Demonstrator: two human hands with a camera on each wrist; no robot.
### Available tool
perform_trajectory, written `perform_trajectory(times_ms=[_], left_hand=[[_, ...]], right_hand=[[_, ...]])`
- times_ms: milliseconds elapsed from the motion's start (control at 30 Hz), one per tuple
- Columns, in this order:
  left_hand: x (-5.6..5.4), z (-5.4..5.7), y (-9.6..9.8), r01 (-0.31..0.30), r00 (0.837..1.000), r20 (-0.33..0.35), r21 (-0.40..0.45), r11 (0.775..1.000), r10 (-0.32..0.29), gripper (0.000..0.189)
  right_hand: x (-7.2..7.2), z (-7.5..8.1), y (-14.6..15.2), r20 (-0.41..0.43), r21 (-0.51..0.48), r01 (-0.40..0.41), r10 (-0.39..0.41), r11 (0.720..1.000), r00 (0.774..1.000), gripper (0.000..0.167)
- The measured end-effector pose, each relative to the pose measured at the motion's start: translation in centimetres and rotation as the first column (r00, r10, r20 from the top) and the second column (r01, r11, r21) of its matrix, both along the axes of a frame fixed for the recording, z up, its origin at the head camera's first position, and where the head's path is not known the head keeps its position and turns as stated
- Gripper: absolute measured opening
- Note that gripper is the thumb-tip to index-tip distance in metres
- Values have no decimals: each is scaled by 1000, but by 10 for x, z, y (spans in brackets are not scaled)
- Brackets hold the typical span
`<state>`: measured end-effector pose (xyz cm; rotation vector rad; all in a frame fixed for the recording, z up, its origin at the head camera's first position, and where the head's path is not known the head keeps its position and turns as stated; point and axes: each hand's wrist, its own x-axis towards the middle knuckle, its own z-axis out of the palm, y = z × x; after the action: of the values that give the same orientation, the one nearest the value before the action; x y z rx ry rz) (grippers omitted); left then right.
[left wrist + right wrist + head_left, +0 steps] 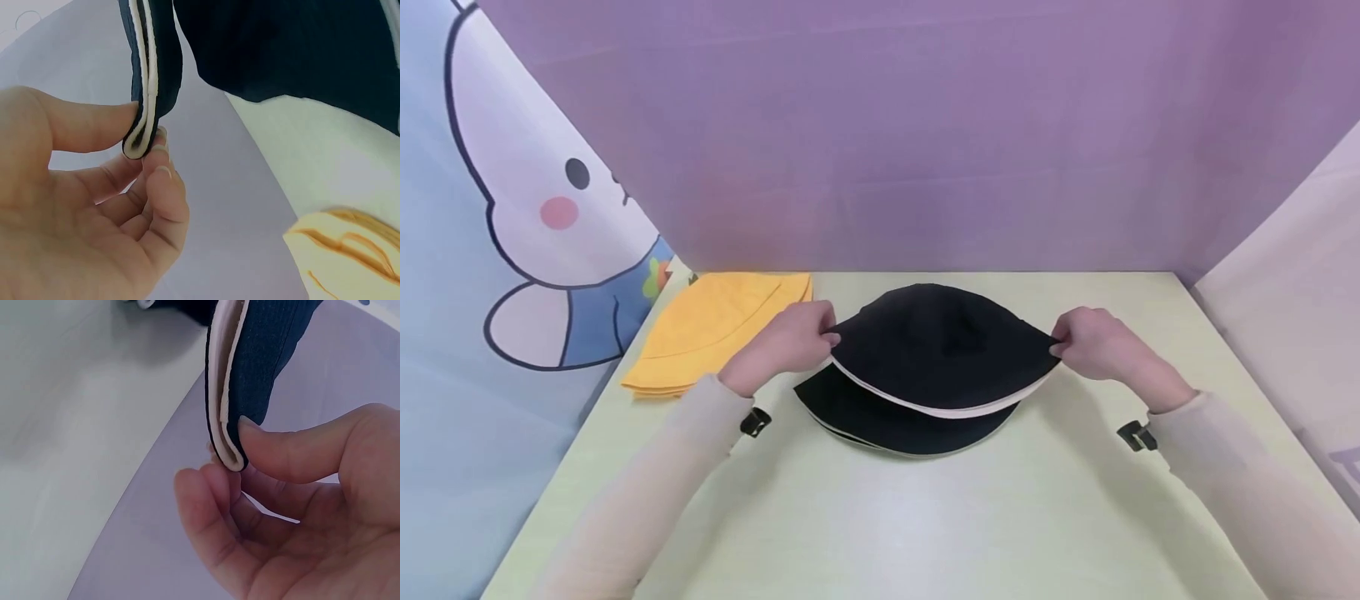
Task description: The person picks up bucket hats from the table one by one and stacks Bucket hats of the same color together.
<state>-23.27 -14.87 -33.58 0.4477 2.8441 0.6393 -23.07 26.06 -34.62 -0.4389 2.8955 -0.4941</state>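
A dark navy bucket hat, folded flat with a pale edge, is held raised between both hands. My left hand pinches one end of its brim; in the left wrist view the thumb and fingers grip the folded brim edge. At the opposite end, my right hand pinches the brim, and the right wrist view shows that fold between thumb and fingers. Below and partly hidden by the raised hat, more dark flattened hats lie on the table.
Several yellow hats lie flat in a pile at the table's back left. The pale table meets a purple cloth wall behind. A light blue cloth with a cartoon figure hangs on the left, and a pale one on the right.
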Motion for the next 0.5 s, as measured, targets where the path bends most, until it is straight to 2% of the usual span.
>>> perform_trajectory(times_ms=[133, 300, 500], left_hand=[[6, -1, -14, -4, 1000, -6, 5, 1000, 4, 9], [12, -8, -30, 4, 1000, -20, 13, 1000, -4, 9], [21, -13, -41, 3, 1000, -7, 32, 999, -3, 9]], right_hand=[[3, 1, -11, 23, -13, -10, 10, 1000, 1000, 14], [7, 1, -22, 59, -31, -20, 21, 999, 998, 15], [13, -3, -32, 77, -56, -17, 21, 998, 997, 16]])
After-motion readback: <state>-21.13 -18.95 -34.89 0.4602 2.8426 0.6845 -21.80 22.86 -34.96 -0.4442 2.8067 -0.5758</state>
